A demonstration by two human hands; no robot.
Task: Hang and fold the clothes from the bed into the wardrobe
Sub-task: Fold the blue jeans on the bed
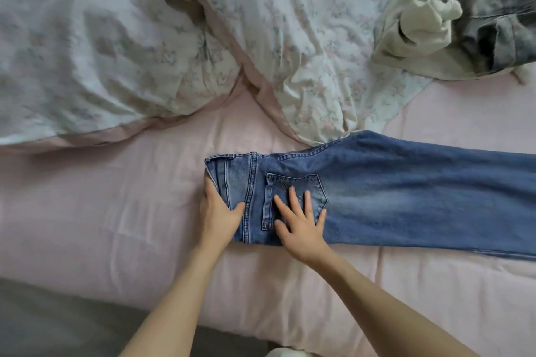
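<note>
A pair of blue jeans (406, 194) lies flat on the pink bed sheet (101, 211), folded lengthwise, waistband at the left and legs running off the right edge. My left hand (217, 214) holds the waistband end, thumb on top of the denim and fingers tucked under its edge. My right hand (301, 226) lies flat with spread fingers on the back pocket. At the far right of the bed sits a heap of clothes: a cream garment (417, 22) and a grey tie-dye garment (493, 8).
A crumpled white floral duvet (145, 37) covers the far half of the bed, its edge touching the jeans' upper side. The bed's near edge runs along the bottom, with grey floor (58, 322) at the lower left.
</note>
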